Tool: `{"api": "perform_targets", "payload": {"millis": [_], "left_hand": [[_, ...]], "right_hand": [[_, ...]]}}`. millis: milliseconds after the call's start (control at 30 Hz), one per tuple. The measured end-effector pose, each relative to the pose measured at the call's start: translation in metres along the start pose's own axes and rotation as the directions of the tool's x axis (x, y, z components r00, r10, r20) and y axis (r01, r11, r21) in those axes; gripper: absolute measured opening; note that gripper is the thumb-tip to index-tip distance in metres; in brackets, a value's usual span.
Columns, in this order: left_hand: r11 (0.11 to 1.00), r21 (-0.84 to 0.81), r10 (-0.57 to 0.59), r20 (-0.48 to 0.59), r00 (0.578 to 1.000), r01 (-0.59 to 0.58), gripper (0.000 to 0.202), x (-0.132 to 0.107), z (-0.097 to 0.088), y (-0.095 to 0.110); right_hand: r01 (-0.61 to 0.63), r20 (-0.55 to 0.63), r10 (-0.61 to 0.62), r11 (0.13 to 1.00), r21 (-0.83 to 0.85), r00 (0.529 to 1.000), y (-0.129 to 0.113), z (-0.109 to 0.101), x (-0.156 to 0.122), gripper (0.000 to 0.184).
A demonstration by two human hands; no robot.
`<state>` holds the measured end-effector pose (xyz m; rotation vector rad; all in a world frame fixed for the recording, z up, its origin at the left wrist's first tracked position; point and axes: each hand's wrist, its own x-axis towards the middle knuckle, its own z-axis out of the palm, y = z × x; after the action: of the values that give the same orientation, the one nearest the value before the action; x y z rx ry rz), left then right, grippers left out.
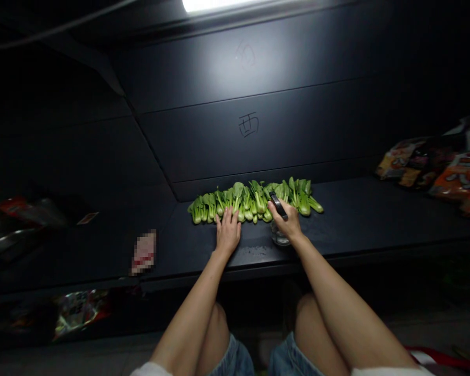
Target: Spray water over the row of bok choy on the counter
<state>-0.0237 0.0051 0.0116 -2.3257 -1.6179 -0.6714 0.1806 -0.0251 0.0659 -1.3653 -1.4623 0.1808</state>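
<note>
Right hand (288, 219) closed around a clear bottle (280, 238) with a black top; left hand (227, 234) lies loosely spread, fingertips on the greens (238, 194), and they're lined up along the dark shelf (348, 214)! Behind, the panel (203, 143) reads "西", handwritten; print on the right-side packets (460, 175) is too blurred.
</note>
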Motion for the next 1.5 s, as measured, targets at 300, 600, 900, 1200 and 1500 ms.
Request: {"api": "perform_targets", "payload": {"millis": [300, 600, 900, 1200, 1500], "left_hand": [[0.999, -0.045, -0.027, -0.005, 1.0, 0.027, 0.047, 0.001, 0.012, -0.022], [0.994, -0.101, -0.047, -0.008, 0.999, 0.046, 0.047, 0.0, 0.015, -0.021], [0.994, -0.099, -0.049, -0.009, 0.999, 0.048, 0.048, 0.0, 0.017, -0.02], [0.996, -0.078, -0.046, -0.001, 0.999, 0.045, 0.049, 0.0, 0.016, -0.021], [0.996, -0.077, -0.05, -0.002, 0.999, 0.05, 0.049, 0.0, 0.018, -0.021]], "right_hand": [[-0.027, 0.034, 0.027, 1.0, -0.004, 0.999, 0.002, 0.014, 0.002, 0.041], [-0.057, 0.004, 0.057, 0.996, 0.064, 0.998, 0.004, 0.024, -0.001, 0.047], [-0.123, 0.045, 0.117, 0.974, 0.188, 0.992, 0.013, 0.022, -0.002, 0.045], [-0.066, 0.038, 0.062, 0.989, 0.134, 0.997, 0.003, 0.022, -0.004, 0.043], [-0.069, 0.05, 0.061, 0.981, 0.18, 0.997, 0.014, 0.025, -0.003, 0.051]]}}
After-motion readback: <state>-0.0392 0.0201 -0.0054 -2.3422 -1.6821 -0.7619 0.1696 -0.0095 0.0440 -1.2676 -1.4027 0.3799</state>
